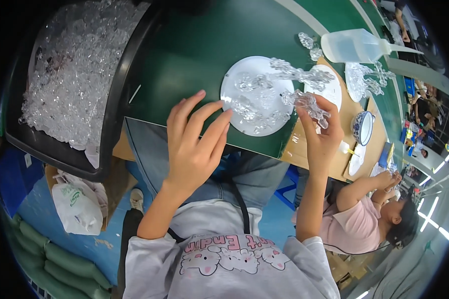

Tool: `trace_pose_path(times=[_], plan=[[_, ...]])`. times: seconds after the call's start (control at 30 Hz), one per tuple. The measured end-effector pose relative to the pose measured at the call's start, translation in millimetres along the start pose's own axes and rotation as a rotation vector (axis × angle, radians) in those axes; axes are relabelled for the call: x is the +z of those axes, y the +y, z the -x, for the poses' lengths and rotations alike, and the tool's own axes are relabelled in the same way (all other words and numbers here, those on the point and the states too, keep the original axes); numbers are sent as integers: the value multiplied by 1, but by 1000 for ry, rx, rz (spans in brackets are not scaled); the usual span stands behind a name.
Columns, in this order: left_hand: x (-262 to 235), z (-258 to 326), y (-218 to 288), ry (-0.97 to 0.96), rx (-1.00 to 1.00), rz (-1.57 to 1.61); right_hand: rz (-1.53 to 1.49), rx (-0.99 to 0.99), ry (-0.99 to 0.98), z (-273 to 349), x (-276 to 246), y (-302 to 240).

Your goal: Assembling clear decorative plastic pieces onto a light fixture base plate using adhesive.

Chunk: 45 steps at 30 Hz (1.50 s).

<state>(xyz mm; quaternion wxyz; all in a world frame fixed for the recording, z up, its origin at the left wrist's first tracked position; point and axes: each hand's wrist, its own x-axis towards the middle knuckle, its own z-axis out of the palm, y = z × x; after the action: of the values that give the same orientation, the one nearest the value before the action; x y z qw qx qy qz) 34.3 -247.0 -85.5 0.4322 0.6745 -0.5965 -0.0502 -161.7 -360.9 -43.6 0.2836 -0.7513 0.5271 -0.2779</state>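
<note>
Right there, over the right edge of the white disc (234,69), is the clear knobbly piece (313,108), pinched between thumb and fingertips of the right hand (323,137). The left hand (197,137) is spread and grips nothing, fingertips at the disc's left rim; touching or not, I can't tell. A light pinch looks wise, the left hand best placed to steady the disc. Outward: green tabletop (184,55), squeeze bottle (351,46) right, black bin (116,92) left.

Two of the wearer's hands (194,144), at least three plates (253,63), one bowl (356,128), one large bottle (351,46), one bin (116,89), uncountable clear pieces (80,74).
</note>
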Motion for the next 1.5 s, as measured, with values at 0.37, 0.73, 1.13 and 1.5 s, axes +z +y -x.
trace_pose_path(times=[0.37,0.73,1.13,1.5], plan=[[7,4,-8,15,-2,46,-296,182,55,-2,2,6],[7,4,-8,21,-46,75,-233,94,89,-5,4,10],[5,5,-9,29,-58,103,-215,130,38,-5,0,10],[5,7,-10,25,-45,86,174,-46,-25,-4,4,-13]])
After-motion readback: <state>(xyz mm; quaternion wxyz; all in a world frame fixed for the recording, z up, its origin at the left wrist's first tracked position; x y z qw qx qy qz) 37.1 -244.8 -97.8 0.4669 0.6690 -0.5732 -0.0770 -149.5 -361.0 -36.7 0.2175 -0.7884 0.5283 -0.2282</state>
